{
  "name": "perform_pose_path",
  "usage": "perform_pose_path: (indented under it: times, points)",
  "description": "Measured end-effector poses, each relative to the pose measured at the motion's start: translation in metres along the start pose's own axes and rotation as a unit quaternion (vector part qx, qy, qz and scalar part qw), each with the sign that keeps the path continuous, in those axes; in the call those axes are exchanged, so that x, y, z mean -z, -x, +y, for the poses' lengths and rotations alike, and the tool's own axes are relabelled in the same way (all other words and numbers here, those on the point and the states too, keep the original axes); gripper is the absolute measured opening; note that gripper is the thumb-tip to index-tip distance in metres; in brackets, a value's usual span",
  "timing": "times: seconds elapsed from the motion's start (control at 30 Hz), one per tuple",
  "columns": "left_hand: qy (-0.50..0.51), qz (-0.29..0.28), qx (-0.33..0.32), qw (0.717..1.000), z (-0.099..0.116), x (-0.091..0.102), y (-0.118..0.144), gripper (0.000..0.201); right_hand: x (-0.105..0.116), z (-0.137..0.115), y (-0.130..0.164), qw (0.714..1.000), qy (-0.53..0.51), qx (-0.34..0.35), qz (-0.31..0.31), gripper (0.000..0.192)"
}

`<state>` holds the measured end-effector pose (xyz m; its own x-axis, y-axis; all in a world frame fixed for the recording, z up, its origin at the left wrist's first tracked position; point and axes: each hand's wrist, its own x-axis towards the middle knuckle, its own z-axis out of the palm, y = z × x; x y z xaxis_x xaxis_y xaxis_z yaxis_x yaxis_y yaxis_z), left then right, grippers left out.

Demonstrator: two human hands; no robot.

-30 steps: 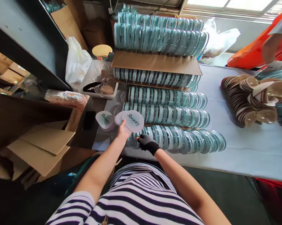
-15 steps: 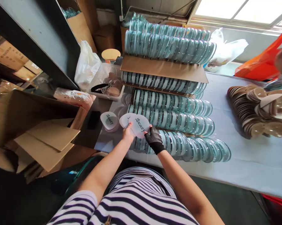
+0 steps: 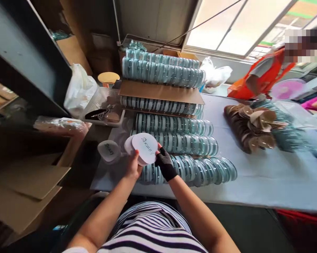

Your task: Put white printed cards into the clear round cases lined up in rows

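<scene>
The white cards [image 3: 145,142] sit mid-frame, between both hands and just above them; the left hand [image 3: 134,168] pinches their lower left; the gloved right hand [image 3: 165,163] holds the right edge; neither is clearly nearer; the top word slopes down rightward.

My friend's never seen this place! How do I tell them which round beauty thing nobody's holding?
Find the long, pale cloth-covered table. At its left end, on the near side of the white basket, is a rounded, dark-lettered piece. Unlike the similar pieces between the left hand and right hand, nobody is touching it.
</scene>
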<state>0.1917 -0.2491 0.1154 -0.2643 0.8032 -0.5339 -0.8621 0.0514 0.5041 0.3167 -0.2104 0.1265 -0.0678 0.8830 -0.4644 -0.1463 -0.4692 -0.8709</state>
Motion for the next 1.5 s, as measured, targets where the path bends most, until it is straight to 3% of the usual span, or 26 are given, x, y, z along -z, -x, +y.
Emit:
perform_pose_path:
  times: [0.07,0.13,0.27,0.37,0.43,0.5,0.67,0.73,0.8,0.87,0.93,1.0,1.07,1.17,1.3,1.5]
  points:
    - [-0.014,-0.062,-0.015,0.998,0.004,-0.005,0.005,0.077,0.003,0.000,0.006,0.999,-0.024,-0.016,-0.046,0.068]
    - [-0.033,-0.081,-0.030,0.996,0.006,-0.008,0.008,0.081,0.006,0.000,0.010,0.996,-0.034,-0.028,-0.076,0.072]
    - [-0.039,-0.066,-0.030,0.997,0.005,-0.009,0.012,0.078,0.014,-0.001,0.012,0.997,0.032,-0.012,-0.076,0.072]
    - [-0.032,-0.017,-0.027,0.999,0.000,-0.008,0.013,0.065,0.021,0.001,0.013,0.984,0.159,0.083,-0.021,0.067]
    - [-0.038,0.032,-0.027,0.998,-0.003,-0.007,0.012,0.056,0.024,0.005,0.014,0.947,0.270,0.174,0.027,0.067]
    - [-0.047,0.073,-0.033,0.996,-0.007,-0.006,0.010,0.049,0.025,0.009,0.017,0.890,0.377,0.251,0.048,0.069]
    - [-0.054,0.150,-0.051,0.986,-0.011,-0.003,0.004,0.033,0.024,0.011,0.028,0.754,0.548,0.356,0.057,0.072]
    - [-0.059,0.160,-0.054,0.984,-0.013,-0.003,0.003,0.028,0.024,0.008,0.032,0.730,0.574,0.366,0.062,0.073]
    - [-0.066,0.160,-0.060,0.983,-0.015,-0.003,0.002,0.026,0.026,0.006,0.033,0.725,0.582,0.364,0.061,0.073]
    - [-0.068,0.152,-0.067,0.984,-0.018,-0.003,0.002,0.027,0.027,0.007,0.034,0.735,0.576,0.353,0.058,0.074]
    - [-0.063,0.144,-0.071,0.985,-0.021,-0.004,0.002,0.031,0.028,0.009,0.035,0.761,0.552,0.337,0.049,0.075]
    - [-0.054,0.136,-0.065,0.987,-0.021,-0.007,0.005,0.033,0.030,0.012,0.033,0.816,0.491,0.302,0.042,0.079]
    - [-0.044,0.118,-0.046,0.991,-0.018,-0.012,0.010,0.036,0.032,0.011,0.031,0.890,0.382,0.242,0.050,0.078]
    - [-0.021,0.047,0.001,0.999,-0.009,-0.022,0.022,0.046,0.036,-0.001,0.028,0.976,0.176,0.126,0.033,0.065]
    - [0.001,-0.039,0.038,0.998,0.002,-0.035,0.039,0.055,0.040,-0.024,0.030,0.998,0.034,0.038,-0.020,0.051]
    - [-0.033,-0.086,0.032,0.995,0.009,-0.046,0.050,0.063,0.038,-0.036,0.038,0.998,0.022,0.024,-0.049,0.054]
